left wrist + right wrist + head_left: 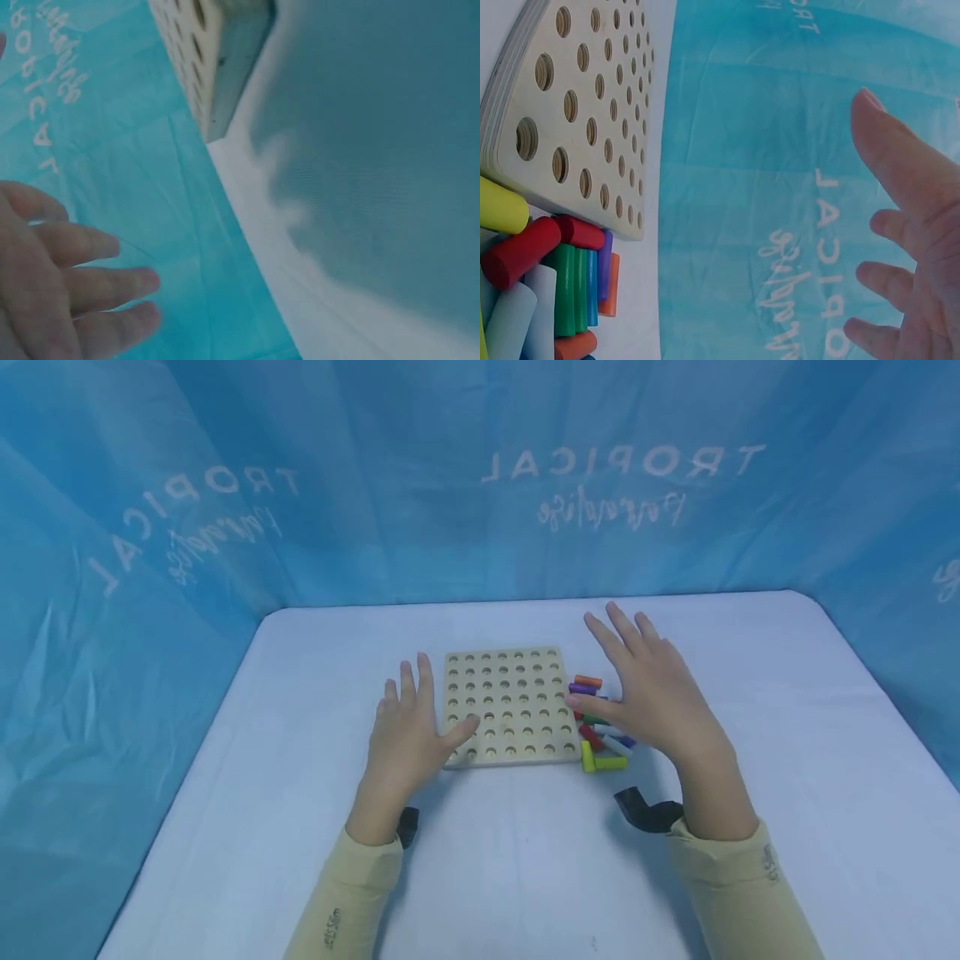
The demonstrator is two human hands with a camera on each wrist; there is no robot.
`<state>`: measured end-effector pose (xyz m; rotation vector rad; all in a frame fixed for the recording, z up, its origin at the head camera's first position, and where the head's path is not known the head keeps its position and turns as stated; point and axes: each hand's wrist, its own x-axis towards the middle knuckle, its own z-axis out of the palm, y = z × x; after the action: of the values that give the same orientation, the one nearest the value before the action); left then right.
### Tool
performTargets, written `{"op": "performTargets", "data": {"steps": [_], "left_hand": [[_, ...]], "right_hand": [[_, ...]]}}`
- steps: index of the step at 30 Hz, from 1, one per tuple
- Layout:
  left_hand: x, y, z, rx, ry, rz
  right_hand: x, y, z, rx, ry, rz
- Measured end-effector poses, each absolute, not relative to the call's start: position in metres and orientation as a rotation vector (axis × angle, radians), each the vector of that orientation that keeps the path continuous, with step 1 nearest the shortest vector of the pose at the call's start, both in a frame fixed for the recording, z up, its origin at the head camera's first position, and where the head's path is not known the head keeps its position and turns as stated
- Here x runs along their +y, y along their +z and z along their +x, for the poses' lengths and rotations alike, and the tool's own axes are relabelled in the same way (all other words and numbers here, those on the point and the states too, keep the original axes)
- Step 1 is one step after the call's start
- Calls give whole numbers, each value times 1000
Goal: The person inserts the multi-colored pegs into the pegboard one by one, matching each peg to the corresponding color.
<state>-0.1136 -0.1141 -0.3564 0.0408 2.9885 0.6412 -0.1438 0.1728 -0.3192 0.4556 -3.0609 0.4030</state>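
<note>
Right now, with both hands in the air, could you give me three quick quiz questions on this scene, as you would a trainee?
1. True or false: pegs stand in the board.
2. In the head view, where do the pegs lie?
A: left of the board
B: right of the board
C: on top of the board
3. What do the left hand and right hand hold?

Key:
1. False; none show in it.
2. B.
3. Nothing.

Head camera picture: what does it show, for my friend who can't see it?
A person's left hand and right hand, fingers spread and holding nothing, hover above a white table. There, colorful pegs lie beside a square wooden board full of holes.
</note>
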Motion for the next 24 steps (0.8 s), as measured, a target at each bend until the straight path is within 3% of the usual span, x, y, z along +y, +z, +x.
{"op": "performTargets", "data": {"steps": [24], "left_hand": [[-110, -386, -117, 2744, 383, 35]], "right_hand": [[188, -332, -161, -3092, 622, 402]]}}
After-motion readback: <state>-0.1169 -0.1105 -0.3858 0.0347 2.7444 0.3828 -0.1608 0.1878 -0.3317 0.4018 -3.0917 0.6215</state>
